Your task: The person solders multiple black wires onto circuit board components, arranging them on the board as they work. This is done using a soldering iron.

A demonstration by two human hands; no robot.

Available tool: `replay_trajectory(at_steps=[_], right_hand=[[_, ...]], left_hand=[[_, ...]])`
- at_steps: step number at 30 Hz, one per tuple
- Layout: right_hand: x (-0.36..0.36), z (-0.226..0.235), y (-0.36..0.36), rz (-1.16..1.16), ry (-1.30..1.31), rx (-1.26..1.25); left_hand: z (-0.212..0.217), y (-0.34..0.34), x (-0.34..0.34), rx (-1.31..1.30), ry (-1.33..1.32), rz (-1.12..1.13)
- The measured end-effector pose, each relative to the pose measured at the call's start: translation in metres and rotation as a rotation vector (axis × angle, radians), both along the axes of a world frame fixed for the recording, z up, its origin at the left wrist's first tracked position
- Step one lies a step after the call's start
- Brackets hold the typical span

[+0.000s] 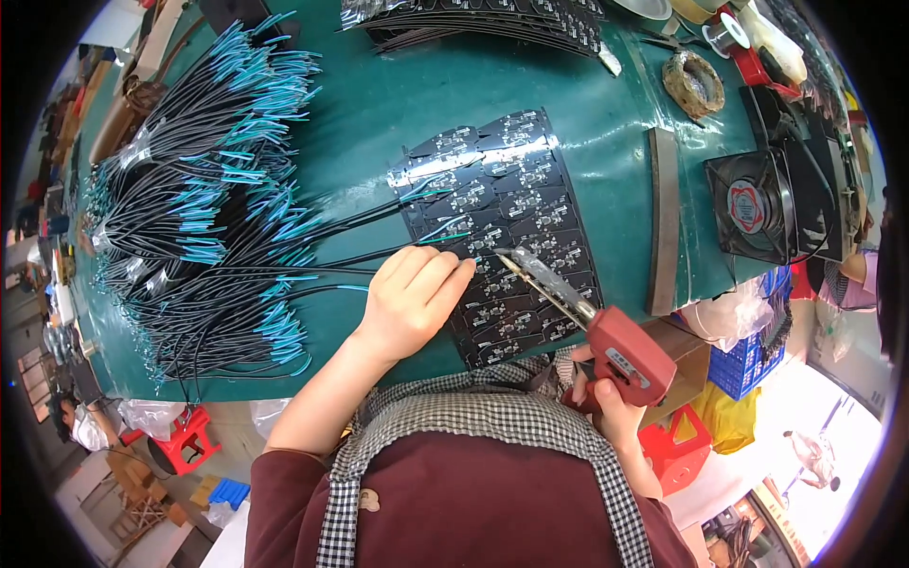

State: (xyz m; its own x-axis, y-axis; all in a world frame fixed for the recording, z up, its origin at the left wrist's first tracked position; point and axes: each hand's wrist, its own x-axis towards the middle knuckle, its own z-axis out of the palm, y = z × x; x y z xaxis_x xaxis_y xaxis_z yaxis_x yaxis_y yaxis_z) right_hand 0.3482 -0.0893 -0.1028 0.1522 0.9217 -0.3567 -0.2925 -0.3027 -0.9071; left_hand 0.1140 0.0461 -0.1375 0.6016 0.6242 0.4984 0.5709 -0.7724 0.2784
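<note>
Your right hand (606,398), nearest you, is clenched around the red solder gun (620,355), whose tip touches the black panel (511,237) of small boards on the green table (379,114). Just left of that tip, your left hand's (412,303) fingers pinch a black wire (379,254) against the panel, with wire bundles (199,218) heaped well left.

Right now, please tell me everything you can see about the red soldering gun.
The soldering gun has a red, plastic-looking pistol body and a long metal barrel that narrows to a tip. The right hand grips its handle. It lies slanted, the tip pointing up-left onto the black circuit board panel, close to the left hand's fingers.
</note>
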Motion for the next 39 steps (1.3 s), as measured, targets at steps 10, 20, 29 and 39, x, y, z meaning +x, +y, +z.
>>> replay_trajectory(at_steps=[10,20,29,39], right_hand=[[0.001,-0.002,0.002,0.089,0.066,-0.010],[-0.003,-0.010,-0.007,0.101,-0.129,-0.094],[-0.003,-0.007,-0.012,0.061,-0.031,0.013],[-0.002,-0.005,-0.017,0.056,-0.038,0.017]], left_hand=[[0.001,0.000,0.000,-0.032,0.026,-0.033],[0.004,0.000,0.002,-0.025,0.046,-0.051],[0.005,-0.001,0.006,0.004,0.060,-0.032],[0.004,-0.008,0.004,0.114,0.040,-0.025]])
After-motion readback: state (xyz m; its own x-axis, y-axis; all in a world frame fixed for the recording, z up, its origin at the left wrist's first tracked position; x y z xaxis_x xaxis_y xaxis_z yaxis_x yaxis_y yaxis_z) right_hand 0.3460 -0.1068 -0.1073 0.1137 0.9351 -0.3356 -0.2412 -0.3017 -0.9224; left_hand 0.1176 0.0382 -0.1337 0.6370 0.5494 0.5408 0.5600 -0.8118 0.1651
